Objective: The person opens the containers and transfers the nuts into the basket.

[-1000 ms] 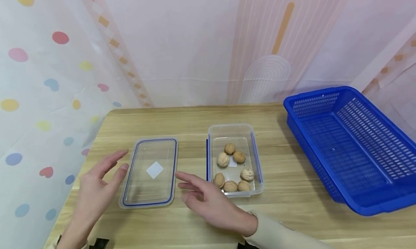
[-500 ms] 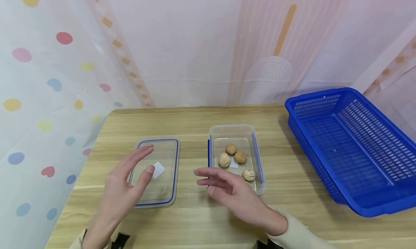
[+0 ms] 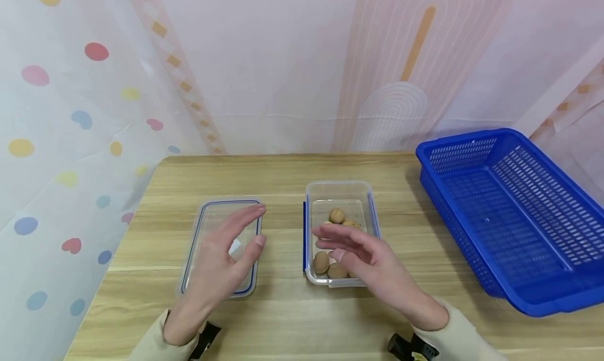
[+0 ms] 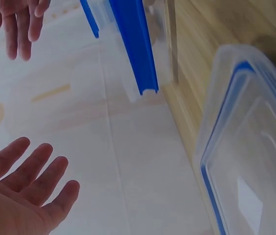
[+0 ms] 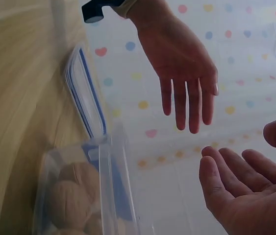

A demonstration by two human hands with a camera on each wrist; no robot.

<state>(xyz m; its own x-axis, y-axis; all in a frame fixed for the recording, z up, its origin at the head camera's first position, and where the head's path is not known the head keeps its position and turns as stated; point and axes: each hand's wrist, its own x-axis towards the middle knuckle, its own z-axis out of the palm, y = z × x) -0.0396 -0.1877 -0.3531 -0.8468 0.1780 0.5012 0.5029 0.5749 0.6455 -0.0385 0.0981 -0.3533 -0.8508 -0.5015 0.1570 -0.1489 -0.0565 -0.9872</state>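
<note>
In the head view my left hand [image 3: 225,259] is held over a clear lid [image 3: 193,266] with a blue seal, which lies flat on the table. Its fingers are extended and nothing is in them. My right hand [image 3: 377,261] hovers above a clear plastic container [image 3: 346,189] with blue side clips, fingers relaxed and holding nothing. Several walnuts [image 3: 321,262] lie in the container, partly covered from sight by that hand. In the right wrist view, walnuts [image 5: 69,203] show through the container's wall. The left wrist view shows both palms facing each other, apart.
A large blue mesh basket [image 3: 505,219] stands at the right of the wooden table [image 3: 283,319]. A patterned cloth backdrop [image 3: 264,73] rises behind the table and along its left side.
Both hands have moved to the right. The left has come from beside the lid to over it, the right from between lid and container to over the container. Lid, container and basket stay put.
</note>
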